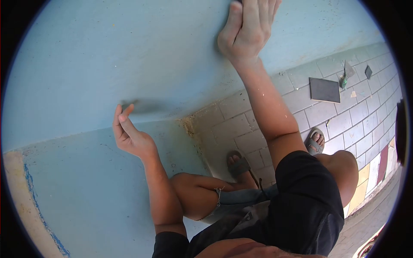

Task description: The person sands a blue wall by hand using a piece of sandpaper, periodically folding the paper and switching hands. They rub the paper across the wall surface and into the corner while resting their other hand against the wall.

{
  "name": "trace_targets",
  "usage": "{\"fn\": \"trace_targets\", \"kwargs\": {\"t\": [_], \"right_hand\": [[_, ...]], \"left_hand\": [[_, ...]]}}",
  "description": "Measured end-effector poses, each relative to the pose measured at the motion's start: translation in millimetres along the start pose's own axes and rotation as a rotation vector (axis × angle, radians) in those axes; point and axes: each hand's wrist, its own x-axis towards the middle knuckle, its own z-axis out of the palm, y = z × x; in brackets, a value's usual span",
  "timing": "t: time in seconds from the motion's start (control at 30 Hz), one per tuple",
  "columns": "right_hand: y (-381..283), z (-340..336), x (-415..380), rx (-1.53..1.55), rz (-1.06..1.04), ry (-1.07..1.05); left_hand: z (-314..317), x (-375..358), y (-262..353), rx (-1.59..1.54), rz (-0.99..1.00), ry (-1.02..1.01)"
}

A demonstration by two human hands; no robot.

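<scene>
A light blue wall [86,73] fills the upper left of the head view. My right hand [249,32] is raised against this wall near the top edge, its fingers pressed together over a dark thing that is mostly hidden. My left hand [132,131] is near the wall at the left, fingers curved and thumb apart, with nothing visible between them. A blurred shadow lies on the wall beside its fingertips.
On the tiled floor [318,112] at the right lie a dark rectangular sheet [325,90], a scraper with a green handle [344,82] and a small dark piece [368,72]. My sandalled feet and bent knees are below. A blue side wall [86,185] stands at the lower left.
</scene>
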Motion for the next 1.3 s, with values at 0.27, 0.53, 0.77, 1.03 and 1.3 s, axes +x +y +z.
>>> {"fn": "trace_targets", "kwargs": {"t": [0.27,0.53,0.77,1.03,1.3], "right_hand": [[-19.8,-11.7,-186.8,-0.13,0.174,-0.266],[-0.5,14.4,-8.9,-0.267,-0.055,-0.013],[-22.2,-13.8,-241.7,-0.228,0.191,-0.43],[0.4,5.1,-80.5,-0.215,0.128,0.027],[-35.9,-28.0,-79.0,0.083,0.31,-0.017]], "left_hand": [[16.2,4.8,-3.5,0.038,0.018,0.048],[8.0,2.7,-3.8,0.154,0.112,0.124],[22.5,7.5,-10.1,0.333,0.172,0.159],[9.6,1.1,-11.3,0.237,0.037,0.078],[49.0,-21.7,25.0,0.028,0.059,-0.532]]}}
